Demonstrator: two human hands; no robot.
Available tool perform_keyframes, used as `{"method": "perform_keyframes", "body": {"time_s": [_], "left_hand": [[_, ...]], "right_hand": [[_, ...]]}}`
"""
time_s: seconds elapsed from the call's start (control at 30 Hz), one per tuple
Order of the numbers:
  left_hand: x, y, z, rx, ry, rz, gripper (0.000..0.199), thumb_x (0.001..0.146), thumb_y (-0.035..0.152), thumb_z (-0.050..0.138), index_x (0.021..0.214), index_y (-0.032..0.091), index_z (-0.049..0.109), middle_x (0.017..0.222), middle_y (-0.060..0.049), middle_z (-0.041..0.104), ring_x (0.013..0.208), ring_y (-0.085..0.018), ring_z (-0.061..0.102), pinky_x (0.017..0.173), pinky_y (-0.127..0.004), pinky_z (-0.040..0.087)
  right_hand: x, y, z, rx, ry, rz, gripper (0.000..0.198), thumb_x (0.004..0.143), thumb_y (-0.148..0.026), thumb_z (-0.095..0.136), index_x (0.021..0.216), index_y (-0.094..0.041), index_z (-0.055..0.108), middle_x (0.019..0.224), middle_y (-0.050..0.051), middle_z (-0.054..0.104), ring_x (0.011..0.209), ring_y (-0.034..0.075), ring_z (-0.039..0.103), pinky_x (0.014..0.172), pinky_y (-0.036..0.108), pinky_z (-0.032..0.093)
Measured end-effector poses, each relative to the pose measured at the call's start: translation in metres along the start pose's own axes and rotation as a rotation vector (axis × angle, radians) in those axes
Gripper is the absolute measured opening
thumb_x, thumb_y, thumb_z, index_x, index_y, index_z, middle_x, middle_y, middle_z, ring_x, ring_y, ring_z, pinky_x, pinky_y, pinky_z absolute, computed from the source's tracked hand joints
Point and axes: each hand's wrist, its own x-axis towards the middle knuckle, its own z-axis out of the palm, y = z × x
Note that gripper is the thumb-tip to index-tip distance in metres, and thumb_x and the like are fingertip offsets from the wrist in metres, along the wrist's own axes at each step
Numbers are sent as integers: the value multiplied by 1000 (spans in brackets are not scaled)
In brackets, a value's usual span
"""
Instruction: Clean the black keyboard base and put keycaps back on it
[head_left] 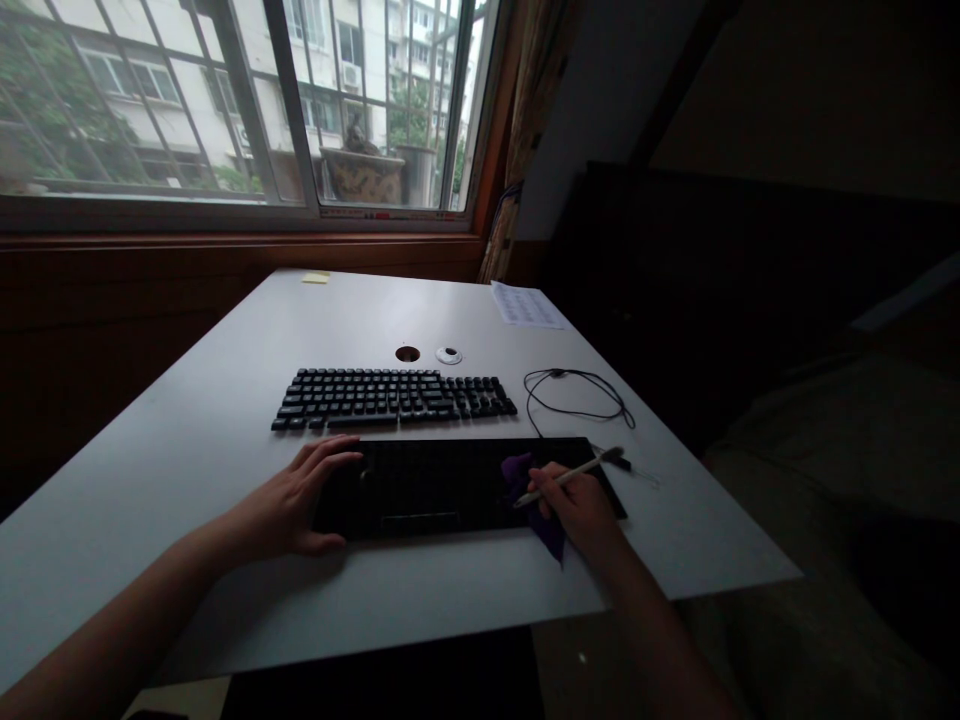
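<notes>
A black keyboard base with its keycaps off lies in front of me. Around its left end is my left hand, fingers at the back edge and thumb at the front, gripping it. In my right hand is a slim, light-handled brush, its dark end pointing up to the right. That hand also has a purple cloth bunched at its fingers; the cloth rests on the right part of the base and hangs over the front edge. Just behind the base, black keycaps stand in keyboard order.
A black cable lies coiled at the right, near a thin wire tool. Farther back on the white table are a round hole, its white cover, printed paper and yellow notes. A barred window stands behind.
</notes>
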Motion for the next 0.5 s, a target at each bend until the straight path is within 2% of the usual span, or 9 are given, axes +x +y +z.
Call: {"method": "perform_keyframes", "body": {"time_s": [0.07, 0.23, 0.4, 0.5], "left_hand": [[0, -1, 0, 4, -8, -2, 99, 76, 47, 86, 155, 28, 32, 162, -18, 34, 146, -43, 35, 116, -65, 40], [0, 1, 0, 1, -3, -8, 97, 76, 47, 86, 155, 29, 32, 161, -17, 35, 145, -43, 36, 115, -64, 42], [1, 3, -1, 0, -1, 4, 97, 77, 46, 86, 155, 29, 31, 161, -18, 35, 145, -43, 36, 116, -65, 40], [2, 2, -1, 0, 0, 7, 95, 78, 47, 85, 155, 28, 32, 160, -18, 35, 145, -43, 37, 115, -65, 41]], "right_hand": [[0, 3, -7, -29, -14, -7, 50, 100, -60, 49, 73, -22, 66, 53, -1, 60, 54, 17, 60, 57, 28, 45], [1, 13, -29, -123, 99, 42, 53, 99, -63, 47, 70, -22, 64, 48, -2, 55, 48, 17, 55, 54, 29, 43], [2, 14, -34, -133, 94, 47, 55, 99, -65, 46, 71, -22, 66, 50, -1, 58, 50, 18, 58, 54, 29, 45], [-1, 15, -39, -90, 224, 86, 54, 97, -66, 49, 71, -21, 66, 49, -1, 57, 47, 17, 54, 48, 28, 41]]}}
